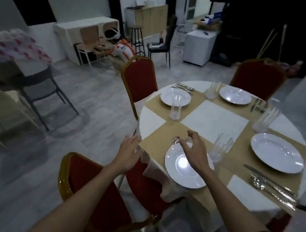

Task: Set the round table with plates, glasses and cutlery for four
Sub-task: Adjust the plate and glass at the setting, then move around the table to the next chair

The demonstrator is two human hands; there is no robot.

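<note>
Fingers (187,146) spread and empty, right hand (198,153) hovers over near plate (181,175), likely reaching for cutlery (176,140) beyond; left hand (129,152) open.

Dim, soft indoor light; overhead glare spots on the white plates (187,165); edges blurred and wide-angle warped.

free: white centre square (215,118) | blocked: glass (221,147) beside near plate (185,168) | left edge: chair back (139,80)
</note>
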